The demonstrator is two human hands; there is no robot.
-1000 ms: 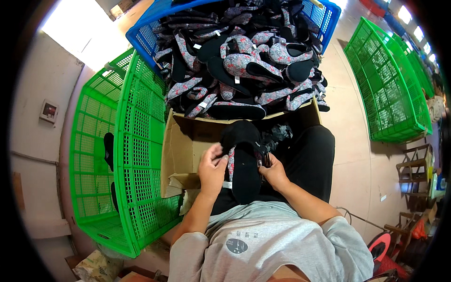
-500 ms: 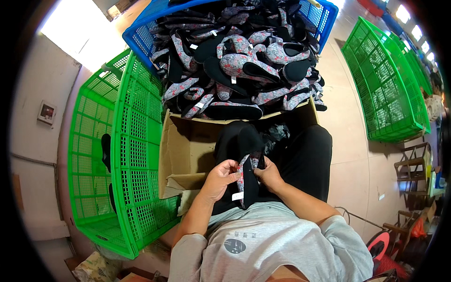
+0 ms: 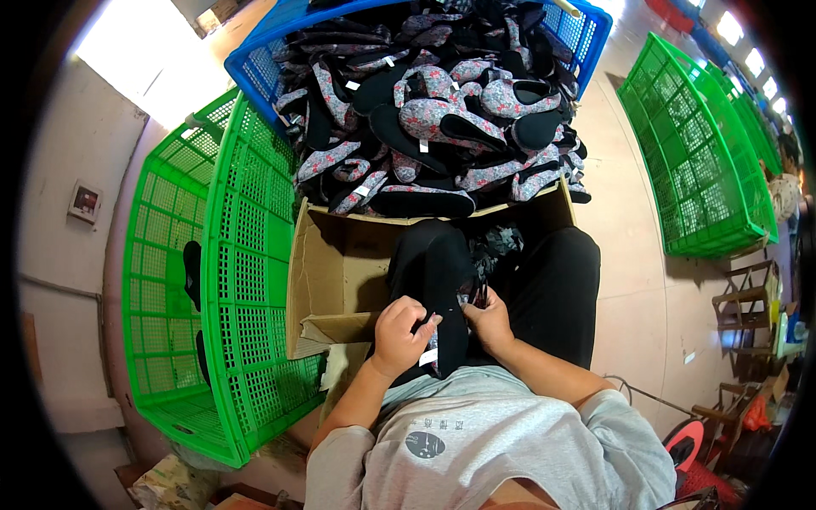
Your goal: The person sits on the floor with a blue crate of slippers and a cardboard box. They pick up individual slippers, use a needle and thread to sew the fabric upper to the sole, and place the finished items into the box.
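Observation:
A black slipper with a grey-and-red floral upper (image 3: 453,336) lies lengthwise over my lap, mostly showing its dark side. From its left edge near me hangs a small white tag (image 3: 428,357). My left hand (image 3: 403,334) is closed, with curled fingers and the thumb pinching at that edge just above the tag. On the opposite edge my right hand (image 3: 488,322) grips the slipper, its thumb on the near side and its other fingers partly hidden. Black trousers blend with the slipper's far end, so its outline there is hard to make out.
A heap of similar floral slippers (image 3: 442,119) fills a blue crate (image 3: 255,75) ahead. Between it and my knees stands an open cardboard box (image 3: 344,272) with dark fabric pieces (image 3: 503,240). Green crates flank me on the left (image 3: 255,280) and right (image 3: 693,161).
My left fingers have curled tighter and moved slightly left. The slipper has turned so that less floral fabric shows. My right hand has shifted a little on its edge.

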